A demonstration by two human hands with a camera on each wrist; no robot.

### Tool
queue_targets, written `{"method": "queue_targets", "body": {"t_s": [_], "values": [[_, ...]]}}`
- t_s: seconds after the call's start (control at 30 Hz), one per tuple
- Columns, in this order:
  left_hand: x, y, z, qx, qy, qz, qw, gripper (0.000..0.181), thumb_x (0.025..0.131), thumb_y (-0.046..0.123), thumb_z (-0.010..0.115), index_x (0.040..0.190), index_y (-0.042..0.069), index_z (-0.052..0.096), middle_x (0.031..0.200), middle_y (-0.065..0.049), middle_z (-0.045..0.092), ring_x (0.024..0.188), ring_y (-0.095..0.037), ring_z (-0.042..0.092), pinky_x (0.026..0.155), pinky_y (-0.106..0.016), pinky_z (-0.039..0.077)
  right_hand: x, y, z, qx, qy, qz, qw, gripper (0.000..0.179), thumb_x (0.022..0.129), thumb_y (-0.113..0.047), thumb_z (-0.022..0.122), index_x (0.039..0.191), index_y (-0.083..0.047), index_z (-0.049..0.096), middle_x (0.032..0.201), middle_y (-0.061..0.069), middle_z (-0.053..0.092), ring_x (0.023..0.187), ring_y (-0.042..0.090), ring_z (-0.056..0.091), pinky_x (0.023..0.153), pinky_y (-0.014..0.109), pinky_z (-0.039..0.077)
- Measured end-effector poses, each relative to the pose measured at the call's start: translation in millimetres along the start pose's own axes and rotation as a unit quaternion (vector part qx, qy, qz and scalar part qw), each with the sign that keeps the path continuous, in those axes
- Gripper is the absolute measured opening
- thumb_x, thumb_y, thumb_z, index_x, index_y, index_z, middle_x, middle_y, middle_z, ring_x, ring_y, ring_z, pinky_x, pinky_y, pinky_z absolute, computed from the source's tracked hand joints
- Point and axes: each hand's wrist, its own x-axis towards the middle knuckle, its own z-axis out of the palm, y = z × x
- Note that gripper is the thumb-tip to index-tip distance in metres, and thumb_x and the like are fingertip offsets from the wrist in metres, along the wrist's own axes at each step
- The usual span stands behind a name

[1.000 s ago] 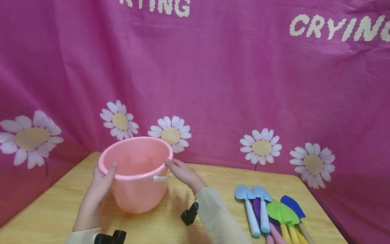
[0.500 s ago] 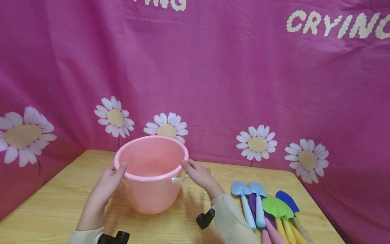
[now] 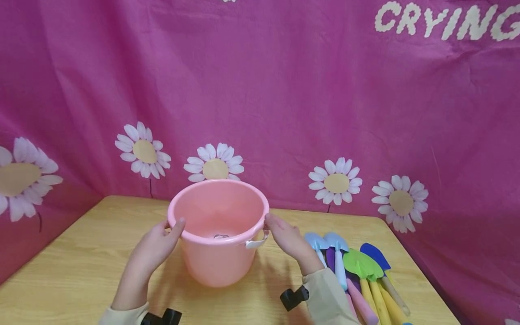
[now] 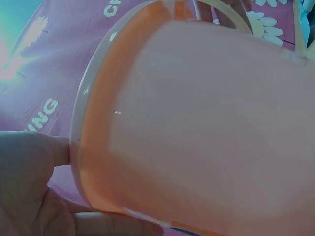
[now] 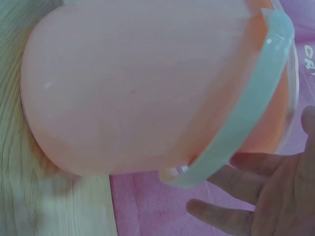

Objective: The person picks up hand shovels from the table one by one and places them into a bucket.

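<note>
A pink plastic bucket (image 3: pixel 219 264) stands upright on the wooden table, its white handle (image 3: pixel 257 244) hanging down on the right side. At the left of the rim my left hand (image 3: pixel 152 250) pinches the bucket, thumb over the edge and fingers against the outer wall, as the left wrist view also shows. My right hand (image 3: pixel 288 239) is at the rim's right side. In the right wrist view its fingers (image 5: pixel 236 183) reach out fairly straight behind the handle, and its thumb (image 5: pixel 308 119) stands off the rim. A small mark shows on the bucket's inside bottom.
To the right lies a pile of toy shovels: light blue ones (image 3: pixel 337 243), a green one (image 3: pixel 361 264), a dark blue one (image 3: pixel 374 255), with purple parts and pink and yellow handles. A magenta cloth (image 3: pixel 264 90) with printed daisies hangs behind the table (image 3: pixel 81 271).
Both hands and the bucket have shifted to the right in the head view, closer to the shovels. The right thumb has come off the rim. The head view has turned a little.
</note>
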Motion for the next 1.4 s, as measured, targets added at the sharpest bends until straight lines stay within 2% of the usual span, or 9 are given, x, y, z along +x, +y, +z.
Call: {"method": "queue_targets", "body": {"t_s": [0.17,0.27,0.37,0.47,0.63,0.73,0.93,1.17,1.4], "values": [[-1.1,3.3,-4.9,0.070,-0.014,-0.005,0.9974,0.078,0.090,0.058,0.027,0.123,-0.010,0.046,0.119,-0.028,0.050,0.105,-0.042,0.049,0.081,-0.054,0.040,-9.2,2.7,-9.4,0.000,-0.008,0.025,0.9997,0.061,0.093,-0.055,0.018,0.129,-0.017,0.048,0.114,0.005,0.059,0.117,0.028,0.044,0.092,0.052,0.034],[-0.6,2.9,-7.2,0.083,-0.026,-0.010,0.9961,0.080,0.089,0.060,0.027,0.122,-0.009,0.048,0.117,-0.027,0.052,0.101,-0.041,0.051,0.078,-0.053,0.041,-17.0,6.1,-17.9,-0.028,0.007,0.041,0.9988,0.063,0.092,-0.057,0.020,0.131,-0.016,0.046,0.117,0.005,0.058,0.118,0.028,0.044,0.093,0.050,0.035],[0.8,1.8,-8.6,0.088,-0.036,-0.013,0.9954,0.080,0.089,0.062,0.026,0.122,-0.008,0.048,0.117,-0.027,0.052,0.101,-0.041,0.051,0.077,-0.054,0.041,-24.9,15.1,-29.0,-0.082,0.033,0.056,0.9945,0.060,0.093,-0.054,0.026,0.132,-0.011,0.044,0.118,0.008,0.057,0.117,0.029,0.045,0.099,0.054,0.023],[2.1,1.3,-8.9,0.087,-0.042,-0.011,0.9953,0.080,0.089,0.061,0.026,0.123,-0.008,0.047,0.118,-0.027,0.051,0.103,-0.042,0.050,0.078,-0.054,0.041,-33.2,28.9,-40.9,-0.157,0.049,0.078,0.9833,0.056,0.092,-0.047,0.038,0.131,-0.008,0.043,0.117,0.011,0.058,0.110,0.030,0.051,0.096,0.059,0.019],[2.1,2.1,-9.1,0.089,-0.046,-0.007,0.9949,0.080,0.090,0.060,0.024,0.122,-0.010,0.047,0.118,-0.028,0.051,0.104,-0.042,0.050,0.079,-0.054,0.041,-48.6,54.6,-54.5,-0.234,0.039,0.132,0.9625,0.054,0.087,-0.033,0.055,0.126,0.002,0.044,0.109,0.018,0.059,0.096,0.030,0.057,0.080,0.049,0.043],[2.0,3.4,-9.5,0.090,-0.050,-0.007,0.9946,0.082,0.090,0.061,0.022,0.122,-0.010,0.047,0.119,-0.028,0.050,0.103,-0.042,0.050,0.078,-0.054,0.041,-55.8,66.4,-59.1,-0.262,0.028,0.170,0.9497,0.055,0.084,-0.031,0.059,0.124,0.005,0.045,0.110,0.024,0.056,0.095,0.034,0.056,0.075,0.048,0.046],[1.6,3.7,-8.2,0.085,-0.064,-0.010,0.9942,0.084,0.090,0.061,0.020,0.126,-0.011,0.042,0.123,-0.029,0.046,0.108,-0.043,0.047,0.081,-0.056,0.039,-64.6,78.0,-64.0,-0.283,0.006,0.239,0.9288,0.057,0.082,-0.030,0.063,0.122,0.007,0.046,0.116,0.029,0.051,0.097,0.039,0.054,0.077,0.050,0.045],[1.8,1.8,-5.8,0.082,-0.066,-0.006,0.9945,0.084,0.090,0.061,0.017,0.127,-0.011,0.041,0.125,-0.030,0.044,0.111,-0.045,0.043,0.083,-0.057,0.037,-77.4,86.6,-74.6,-0.281,0.010,0.253,0.9258,0.058,0.080,-0.031,0.064,0.120,0.007,0.047,0.112,0.027,0.054,0.094,0.035,0.055,0.077,0.052,0.043],[1.7,2.2,-6.3,0.086,-0.067,-0.003,0.9940,0.082,0.091,0.059,0.016,0.129,-0.010,0.039,0.127,-0.030,0.041,0.113,-0.046,0.041,0.084,-0.058,0.036,-90.7,92.6,-93.3,-0.278,-0.005,0.291,0.9154,0.062,0.081,-0.033,0.061,0.124,0.007,0.042,0.119,0.031,0.047,0.104,0.045,0.046,0.079,0.060,0.036]]}}
